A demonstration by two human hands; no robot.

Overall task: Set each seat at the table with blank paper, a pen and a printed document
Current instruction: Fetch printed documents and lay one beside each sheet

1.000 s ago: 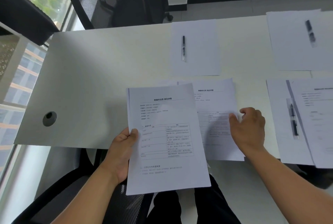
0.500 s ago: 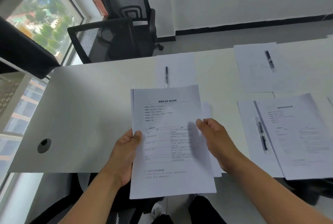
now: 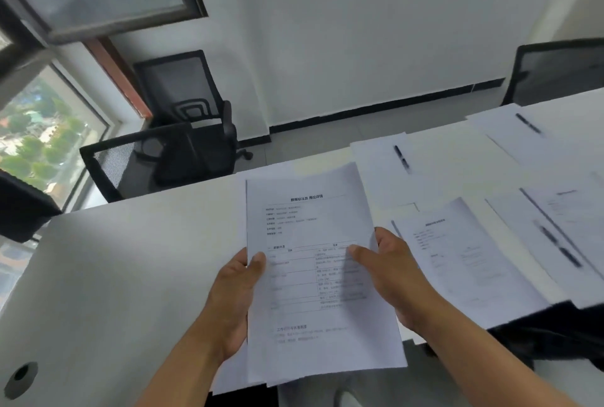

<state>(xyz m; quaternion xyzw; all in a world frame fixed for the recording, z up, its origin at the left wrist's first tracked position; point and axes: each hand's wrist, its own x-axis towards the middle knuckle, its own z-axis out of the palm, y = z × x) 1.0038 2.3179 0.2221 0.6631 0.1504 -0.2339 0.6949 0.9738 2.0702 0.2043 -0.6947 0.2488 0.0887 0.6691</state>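
In the head view, a stack of printed documents (image 3: pixel 313 262) was held upright-facing above the near edge of the white table (image 3: pixel 130 259), its long axis running away from the person and its heading at the far end. The stack's left edge was gripped by the left hand (image 3: pixel 233 302), thumb laid on the top page; its right edge was pinched by the right hand (image 3: pixel 392 272), thumb across the printed table and fingers behind the sheets. The lower corners hung past the table's near edge.

Just right of the right hand, a printed document (image 3: pixel 464 259) lay flat on the table, tilted leftward. Beyond it a blank sheet (image 3: pixel 379 174) carried a pen (image 3: pixel 402 158), its axis pointing away and slightly left. Further right, two more settings were blurred: one sheet with a pen (image 3: pixel 528 123), another with a pen (image 3: pixel 559 246) beside a printed page.

To the left of the stack a broad bare tabletop was seen, with a cable hole (image 3: pixel 21 377) near the corner. Black mesh chairs (image 3: pixel 157 158) stood past the far edge.
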